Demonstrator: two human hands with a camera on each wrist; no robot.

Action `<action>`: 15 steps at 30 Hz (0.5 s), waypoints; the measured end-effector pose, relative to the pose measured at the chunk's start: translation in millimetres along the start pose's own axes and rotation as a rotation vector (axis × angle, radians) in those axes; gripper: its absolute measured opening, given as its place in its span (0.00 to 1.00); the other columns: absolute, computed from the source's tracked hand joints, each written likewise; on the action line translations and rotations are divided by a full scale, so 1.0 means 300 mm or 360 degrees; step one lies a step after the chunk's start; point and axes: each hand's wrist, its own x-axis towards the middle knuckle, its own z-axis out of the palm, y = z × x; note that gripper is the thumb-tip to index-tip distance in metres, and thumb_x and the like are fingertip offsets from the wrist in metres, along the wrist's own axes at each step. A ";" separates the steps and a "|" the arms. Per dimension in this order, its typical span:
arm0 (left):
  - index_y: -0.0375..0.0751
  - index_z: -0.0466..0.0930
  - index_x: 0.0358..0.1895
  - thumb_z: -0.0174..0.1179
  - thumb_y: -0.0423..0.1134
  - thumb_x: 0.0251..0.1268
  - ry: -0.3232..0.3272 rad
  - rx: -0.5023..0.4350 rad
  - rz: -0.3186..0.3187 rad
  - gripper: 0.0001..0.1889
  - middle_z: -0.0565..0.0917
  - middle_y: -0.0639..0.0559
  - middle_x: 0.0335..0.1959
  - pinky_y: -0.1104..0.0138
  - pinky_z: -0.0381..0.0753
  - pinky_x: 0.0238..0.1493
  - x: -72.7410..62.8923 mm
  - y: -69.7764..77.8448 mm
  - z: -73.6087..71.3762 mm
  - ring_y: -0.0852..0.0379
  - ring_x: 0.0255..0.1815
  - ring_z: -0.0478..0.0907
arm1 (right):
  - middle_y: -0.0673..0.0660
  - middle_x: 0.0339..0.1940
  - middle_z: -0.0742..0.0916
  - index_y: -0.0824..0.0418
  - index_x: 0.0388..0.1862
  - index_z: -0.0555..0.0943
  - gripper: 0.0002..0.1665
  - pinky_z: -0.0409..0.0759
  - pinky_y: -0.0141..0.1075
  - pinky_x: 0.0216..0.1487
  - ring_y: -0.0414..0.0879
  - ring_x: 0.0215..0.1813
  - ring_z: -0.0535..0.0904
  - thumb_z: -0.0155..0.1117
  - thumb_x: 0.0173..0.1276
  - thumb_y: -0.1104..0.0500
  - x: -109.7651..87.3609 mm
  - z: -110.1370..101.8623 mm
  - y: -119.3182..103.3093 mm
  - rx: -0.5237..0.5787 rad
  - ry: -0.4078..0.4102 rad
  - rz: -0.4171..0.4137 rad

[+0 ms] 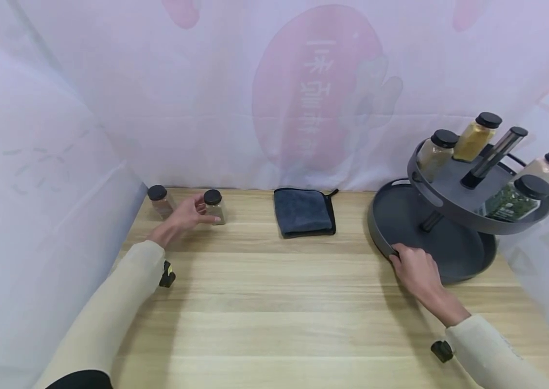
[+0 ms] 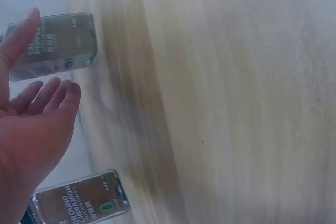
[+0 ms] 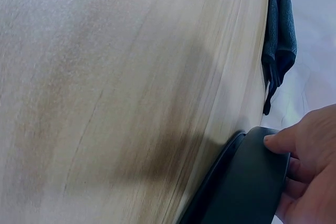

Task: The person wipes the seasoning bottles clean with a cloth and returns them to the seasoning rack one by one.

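Spice jar [image 1: 217, 209] stood upright nr the back edge of the table [image 1: 279, 297], black cap up, long axis vert., just to the rt. of the L hand's [image 1: 187, 213] fingers as seen from the head cam. L hand was def. the nearer one; R hand [image 1: 420, 270] was well apart, across at the tiered rack. L thumb was held away from the other fingers, reaching past the jar's near face; the others were slightly bent, w/ a visible gap btw them & the glass in the L wrist view. Couldn't tell if the thumb tip touched. So jar sat at the mouth of that thumb-finger gap, not pinched. Cinnamon jar [image 2: 79, 200] stood on the L hand's other side, approx. same row. R hand pinched the lower tray's [image 1: 454, 251] rim, thumb on the outer wall, fingers over the edge. Folded cloth [image 1: 303, 212] lay btw the hands, nr the back.
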 end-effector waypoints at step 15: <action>0.34 0.76 0.69 0.77 0.41 0.64 0.0055 0.0069 -0.0004 0.33 0.77 0.38 0.59 0.55 0.72 0.61 0.022 -0.017 0.008 0.42 0.60 0.72 | 0.72 0.39 0.90 0.72 0.51 0.86 0.11 0.82 0.60 0.27 0.67 0.29 0.86 0.69 0.72 0.67 -0.017 -0.008 0.009 0.0010 0.0011 -0.0034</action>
